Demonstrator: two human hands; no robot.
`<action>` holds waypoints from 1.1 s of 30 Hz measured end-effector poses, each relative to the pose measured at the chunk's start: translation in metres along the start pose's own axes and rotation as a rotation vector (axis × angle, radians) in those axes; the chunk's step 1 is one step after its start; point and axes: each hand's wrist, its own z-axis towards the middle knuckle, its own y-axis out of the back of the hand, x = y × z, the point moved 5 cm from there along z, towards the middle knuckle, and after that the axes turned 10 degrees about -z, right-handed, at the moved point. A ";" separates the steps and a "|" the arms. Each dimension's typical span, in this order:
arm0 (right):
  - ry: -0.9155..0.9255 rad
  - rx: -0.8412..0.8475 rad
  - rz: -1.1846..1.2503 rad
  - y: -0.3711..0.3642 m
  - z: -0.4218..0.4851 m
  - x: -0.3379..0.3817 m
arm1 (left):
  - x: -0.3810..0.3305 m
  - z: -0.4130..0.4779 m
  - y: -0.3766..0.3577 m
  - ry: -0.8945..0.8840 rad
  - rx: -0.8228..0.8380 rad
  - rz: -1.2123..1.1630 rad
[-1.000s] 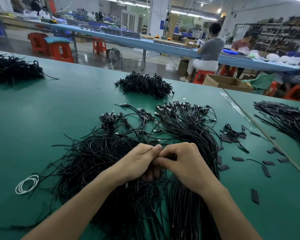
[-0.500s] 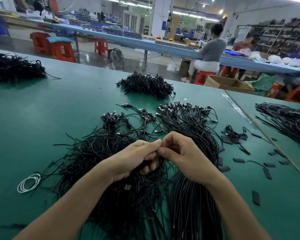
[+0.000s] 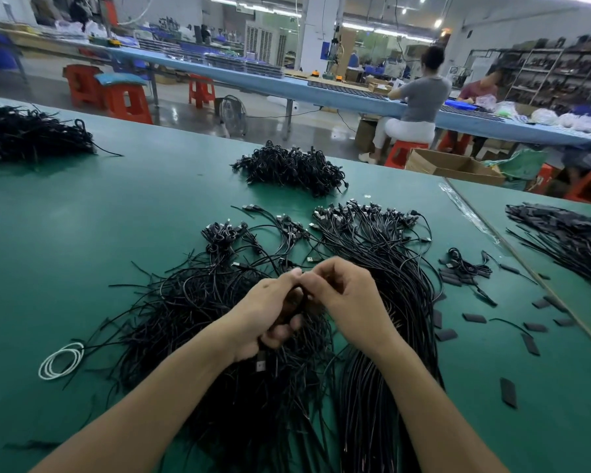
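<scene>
My left hand [image 3: 270, 315] and my right hand [image 3: 345, 298] meet fingertip to fingertip above a large spread of black cables [image 3: 191, 312] on the green table [image 3: 82, 240]. Both hands have curled fingers around one black cable [image 3: 299, 303] that runs down through my left fist; its plug end [image 3: 260, 365] hangs below the left palm. To the right lies a straighter sheaf of black cables [image 3: 386, 264] with plugs fanned at the far end.
Small black sleeves [image 3: 475, 317] lie scattered at the right. A white coil [image 3: 62, 360] sits at the left. More cable heaps lie far left [image 3: 28, 134], far centre [image 3: 294, 169] and right [image 3: 567, 237]. A person on a red stool [image 3: 417, 107] works at a blue bench behind.
Both hands have lifted slightly and moved away from me over the cable pile, staying joined at the fingertips. The cable's plug end now shows below my left palm.
</scene>
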 end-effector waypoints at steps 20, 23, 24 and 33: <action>-0.421 0.175 -0.766 -0.041 -0.011 -0.062 | -0.006 -0.001 0.019 -0.280 -0.225 -0.168; -0.471 0.156 -0.657 -0.033 -0.013 -0.062 | -0.005 -0.002 0.019 -0.301 -0.232 -0.173; -0.487 0.144 -0.604 -0.031 -0.013 -0.063 | -0.005 -0.002 0.019 -0.305 -0.240 -0.178; -0.438 -0.090 -0.264 -0.019 -0.016 -0.065 | -0.005 -0.005 0.012 -0.298 -0.221 -0.123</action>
